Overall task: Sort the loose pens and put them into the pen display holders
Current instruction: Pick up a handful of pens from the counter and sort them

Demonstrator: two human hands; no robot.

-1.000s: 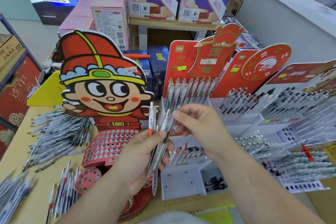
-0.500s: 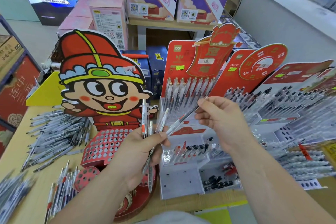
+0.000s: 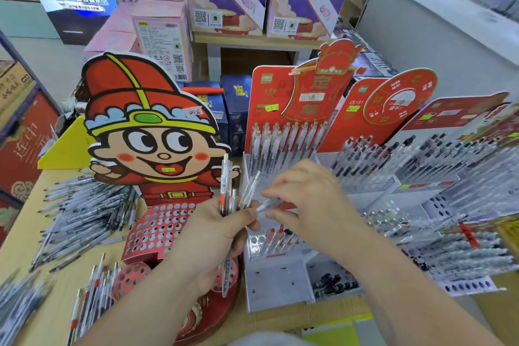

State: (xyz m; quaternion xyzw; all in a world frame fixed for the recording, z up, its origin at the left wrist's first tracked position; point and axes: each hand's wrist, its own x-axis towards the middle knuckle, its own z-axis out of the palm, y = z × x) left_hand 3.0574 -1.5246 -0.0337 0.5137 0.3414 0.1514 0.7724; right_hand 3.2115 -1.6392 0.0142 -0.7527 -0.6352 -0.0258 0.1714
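Mid-frame: left hand (image 3: pixel 213 233) clamped round pen bundle (image 3: pixel 225 185) as stock | right hand (image 3: pixel 306 199) pinching clear pen (image 3: pixel 269 204), likely for holder (image 3: pixel 273 281) below

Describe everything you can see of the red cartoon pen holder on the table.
The cartoon pen holder looks like printed cardboard. Its upright cutout back shows a smiling character in a red hat with yellow bands, red robe and yellow belt. Below, a sloping red panel has rows of round holes, seemingly empty; a lower round tier is partly hidden by the left hand gripping pens. It stands on the tan table, loose pens lying to its left.
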